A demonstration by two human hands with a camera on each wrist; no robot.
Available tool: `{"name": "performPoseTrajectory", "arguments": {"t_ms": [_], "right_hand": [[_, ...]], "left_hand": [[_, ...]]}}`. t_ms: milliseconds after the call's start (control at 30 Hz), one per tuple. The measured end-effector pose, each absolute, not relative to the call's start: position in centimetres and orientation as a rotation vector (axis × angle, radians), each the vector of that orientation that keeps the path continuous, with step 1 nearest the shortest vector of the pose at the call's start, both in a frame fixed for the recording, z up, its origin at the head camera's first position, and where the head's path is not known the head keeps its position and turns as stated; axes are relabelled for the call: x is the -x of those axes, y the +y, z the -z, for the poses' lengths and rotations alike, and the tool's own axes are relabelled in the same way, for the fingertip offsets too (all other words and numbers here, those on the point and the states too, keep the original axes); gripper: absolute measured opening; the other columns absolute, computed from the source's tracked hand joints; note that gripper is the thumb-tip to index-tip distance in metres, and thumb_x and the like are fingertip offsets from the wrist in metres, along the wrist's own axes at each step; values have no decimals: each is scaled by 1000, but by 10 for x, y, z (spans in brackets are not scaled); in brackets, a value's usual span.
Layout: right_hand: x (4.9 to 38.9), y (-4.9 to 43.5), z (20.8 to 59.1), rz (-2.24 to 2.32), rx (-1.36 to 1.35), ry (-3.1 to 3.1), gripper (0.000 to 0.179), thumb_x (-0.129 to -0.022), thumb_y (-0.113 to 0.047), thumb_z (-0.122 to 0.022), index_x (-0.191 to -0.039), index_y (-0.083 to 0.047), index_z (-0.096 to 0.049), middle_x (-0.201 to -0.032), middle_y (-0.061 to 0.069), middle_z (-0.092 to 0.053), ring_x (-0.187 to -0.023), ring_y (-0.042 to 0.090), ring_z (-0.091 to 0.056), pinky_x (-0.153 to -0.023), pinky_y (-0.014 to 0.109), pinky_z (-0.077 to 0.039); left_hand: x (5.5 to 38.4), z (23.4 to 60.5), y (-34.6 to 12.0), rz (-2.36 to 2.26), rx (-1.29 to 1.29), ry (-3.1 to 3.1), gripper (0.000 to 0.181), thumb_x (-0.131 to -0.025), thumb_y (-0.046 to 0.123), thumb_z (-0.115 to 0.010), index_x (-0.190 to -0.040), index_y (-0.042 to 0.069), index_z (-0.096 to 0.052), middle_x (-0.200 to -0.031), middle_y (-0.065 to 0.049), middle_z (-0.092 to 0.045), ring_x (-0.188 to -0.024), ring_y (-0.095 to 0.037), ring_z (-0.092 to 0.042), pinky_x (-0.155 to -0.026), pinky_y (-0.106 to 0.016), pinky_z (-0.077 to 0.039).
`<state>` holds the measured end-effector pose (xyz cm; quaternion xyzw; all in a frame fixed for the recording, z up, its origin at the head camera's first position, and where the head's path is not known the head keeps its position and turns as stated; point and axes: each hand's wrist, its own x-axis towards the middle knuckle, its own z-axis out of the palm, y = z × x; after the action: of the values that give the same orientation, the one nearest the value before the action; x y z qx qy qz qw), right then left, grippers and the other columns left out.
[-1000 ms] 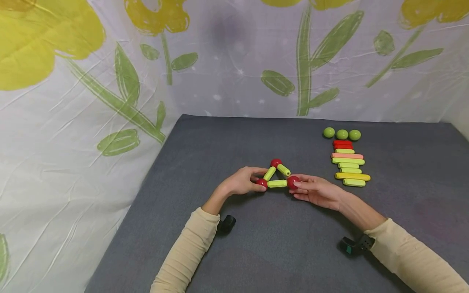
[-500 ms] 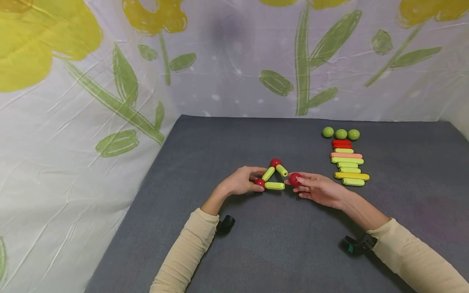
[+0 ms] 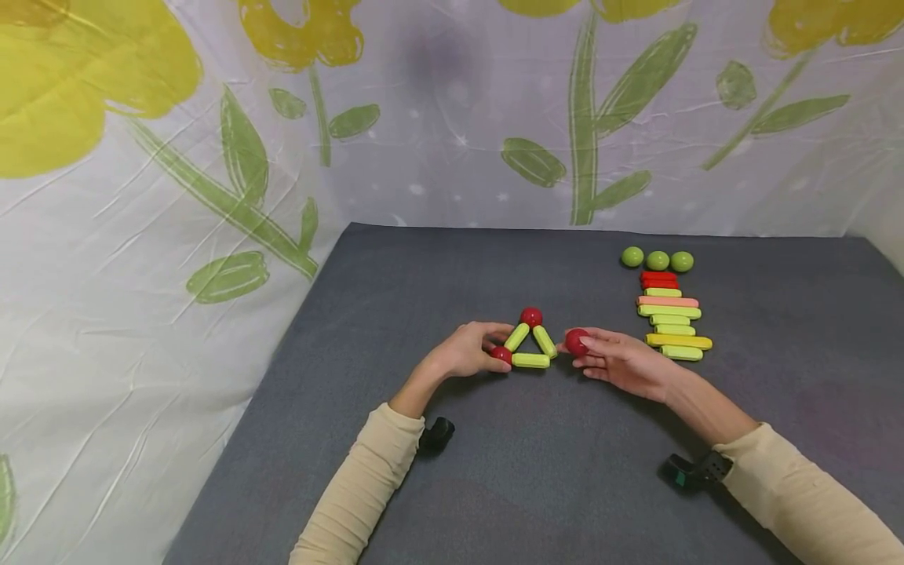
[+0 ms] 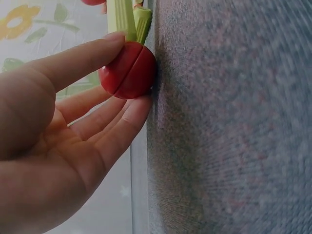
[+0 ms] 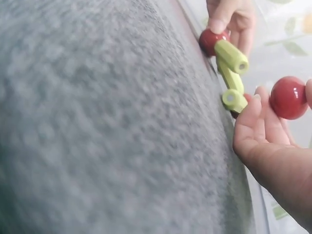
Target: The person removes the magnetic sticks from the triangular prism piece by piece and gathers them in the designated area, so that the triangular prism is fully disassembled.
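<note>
My left hand (image 3: 464, 349) pinches the left red ball (image 4: 127, 73) between thumb and fingers, close over the dark table. Two lime-green rods extend from this ball. One rod (image 3: 517, 337) runs up to a second red ball (image 3: 531, 317) at the far corner; the other rod (image 3: 530, 361) points right, its end (image 5: 241, 66) free in the right wrist view. From the far ball a third lime-green rod (image 3: 544, 342) slants toward the front right. My right hand (image 3: 625, 365) holds a third red ball (image 5: 289, 97) in its fingertips, apart from the rod ends.
On the table's right side, several green, yellow, pink and red rods (image 3: 669, 311) lie in a column. Beyond them are three green balls (image 3: 657, 260) in a row. A flowered cloth (image 3: 438, 141) hangs behind the dark table (image 3: 537, 471).
My right hand has drawn its red ball rightward and slightly up, off the end of the front rod. The third rod's free end has dropped toward the front. My left hand stays put.
</note>
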<state>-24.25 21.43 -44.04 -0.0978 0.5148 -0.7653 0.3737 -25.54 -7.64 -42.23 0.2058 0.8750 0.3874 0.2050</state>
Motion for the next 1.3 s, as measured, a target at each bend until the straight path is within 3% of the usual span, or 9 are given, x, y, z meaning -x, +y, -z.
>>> {"name": "performPoseTrajectory", "arguments": {"t_ms": [300,500,733,967,1300], "right_hand": [[249,230,432,2010,268,1344,23,-105,-15,-40,-119,-11,-57,-118,3,-65,-99,16,-59,-88,26,-46],[254,245,426,2141,258,1245,23,-103,-12,-42,-110,-10,-64,-103,3,-68,-94,14,-64,-87,25,-48],[261,264,414,2252,165,1203,23,-103,-9,-42,-108,-8,-64,-106,6,-68,-95,18,-65,-87,27,-49],[268,286,402,2321,66,1226,14,-101,-8,-47,-113,-7,-54,-110,8,-65,-100,21,-65,-88,29,-50],[277,318,403,2377,50,1217,20,-101,-5,-45,-108,-8,-63,-108,6,-65,-98,19,-65,-87,28,-50]], "left_hand": [[251,419,-72,-1040,-539,2459,70,-79,13,-80,-141,11,-47,-122,-10,-56,-106,-22,-57,-70,-24,-50],[251,421,-72,-1060,-547,2447,71,-80,13,-80,-141,11,-46,-118,-10,-56,-101,-21,-57,-67,-24,-50],[252,422,-72,-1105,-515,2418,70,-81,13,-79,-142,12,-46,-118,-10,-56,-100,-19,-57,-63,-26,-51],[252,422,-72,-1091,-491,2405,71,-80,15,-80,-142,10,-45,-118,-8,-57,-102,-19,-56,-68,-24,-50],[253,423,-73,-1084,-487,2367,74,-79,17,-81,-142,9,-45,-116,-7,-56,-101,-17,-56,-75,-24,-48]]}}
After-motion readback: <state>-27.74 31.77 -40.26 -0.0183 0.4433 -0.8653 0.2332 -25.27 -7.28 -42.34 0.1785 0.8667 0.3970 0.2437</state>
